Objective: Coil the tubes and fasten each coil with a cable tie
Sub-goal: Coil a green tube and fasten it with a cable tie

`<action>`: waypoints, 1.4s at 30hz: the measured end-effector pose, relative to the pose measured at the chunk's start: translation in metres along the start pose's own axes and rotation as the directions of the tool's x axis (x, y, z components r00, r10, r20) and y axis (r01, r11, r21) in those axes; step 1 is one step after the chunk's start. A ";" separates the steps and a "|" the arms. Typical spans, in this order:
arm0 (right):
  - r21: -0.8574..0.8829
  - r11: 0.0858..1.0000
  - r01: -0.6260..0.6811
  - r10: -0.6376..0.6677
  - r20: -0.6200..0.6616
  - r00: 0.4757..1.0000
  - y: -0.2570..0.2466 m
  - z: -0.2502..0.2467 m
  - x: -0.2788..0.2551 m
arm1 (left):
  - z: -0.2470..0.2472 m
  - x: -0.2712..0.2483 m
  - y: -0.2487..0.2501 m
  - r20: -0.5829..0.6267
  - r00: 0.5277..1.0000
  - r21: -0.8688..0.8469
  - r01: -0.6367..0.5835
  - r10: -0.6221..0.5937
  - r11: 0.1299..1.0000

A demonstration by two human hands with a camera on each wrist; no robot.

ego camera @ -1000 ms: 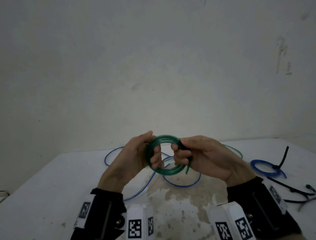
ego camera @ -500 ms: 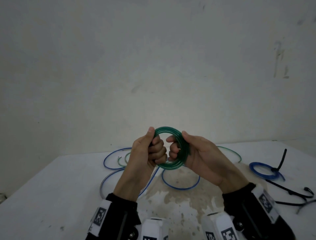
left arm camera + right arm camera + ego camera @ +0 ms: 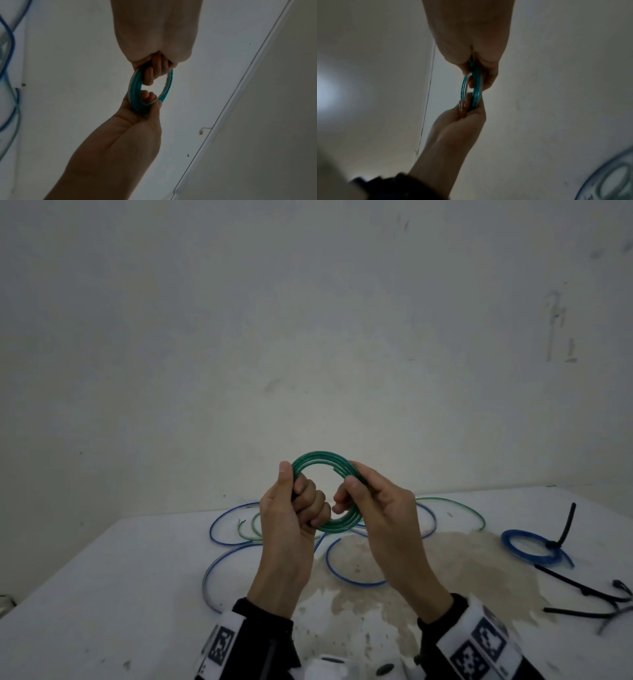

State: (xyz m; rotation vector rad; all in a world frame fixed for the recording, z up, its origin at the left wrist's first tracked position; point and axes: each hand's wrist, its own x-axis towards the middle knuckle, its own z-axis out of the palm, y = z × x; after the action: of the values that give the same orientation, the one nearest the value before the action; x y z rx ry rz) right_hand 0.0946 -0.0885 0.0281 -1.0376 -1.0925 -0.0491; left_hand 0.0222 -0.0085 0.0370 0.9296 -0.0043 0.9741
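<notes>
A green tube wound into a small coil is held upright in the air above the white table. My left hand grips its left side, thumb on the outside and fingers curled through the ring. My right hand grips the right side, thumb over the strands. The left wrist view shows the coil edge-on between the left hand above and the right hand below. In the right wrist view the coil sits between both fists. One tube end shows at the ring's upper right.
Loose blue tubes and a thin green tube lie on the table under my hands. At the right lies a blue coil fastened with a black cable tie. Loose black cable ties lie near the right edge. A wall stands behind.
Both hands have lifted the green coil higher and turned it more upright. The left fingers moved from the outside to curl through the ring, and the dangling tube end is now up by my right hand.
</notes>
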 end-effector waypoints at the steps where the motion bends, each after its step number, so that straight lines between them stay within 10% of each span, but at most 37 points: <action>1: -0.038 0.999 0.027 -0.026 0.031 0.999 0.000 -0.003 0.002 | -0.002 0.001 0.000 0.018 0.999 -0.010 0.030 -0.030 1.000; 9: -0.032 0.988 -0.148 0.151 0.249 0.957 -0.009 -0.034 0.017 | -0.019 0.003 0.018 0.275 0.906 0.266 0.249 -0.321 0.931; 17: -0.258 0.960 -0.112 0.222 0.450 0.865 -0.016 -0.040 0.016 | -0.013 -0.004 0.020 0.328 0.905 0.791 -0.104 -0.273 0.603; 34: -0.447 0.845 -0.295 0.466 0.341 0.817 -0.038 -0.113 -0.005 | 0.022 -0.032 -0.053 0.378 0.912 0.558 -0.090 -0.157 0.825; 37: -0.598 0.710 -0.371 0.578 0.195 0.792 -0.029 -0.160 -0.007 | 0.029 -0.036 -0.054 0.365 0.917 0.540 -0.067 -0.162 0.839; 42: -0.985 0.050 -0.164 0.887 -0.032 0.461 0.010 -0.227 -0.011 | 0.036 -0.038 -0.054 0.362 0.918 0.502 -0.046 -0.162 0.864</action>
State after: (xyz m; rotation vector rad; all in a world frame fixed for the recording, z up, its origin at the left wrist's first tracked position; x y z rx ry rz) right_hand 0.2533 -0.2491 -0.0013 -2.7872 -1.0738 0.4768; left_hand 0.0512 -0.0713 0.0084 1.5954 -0.0638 0.7215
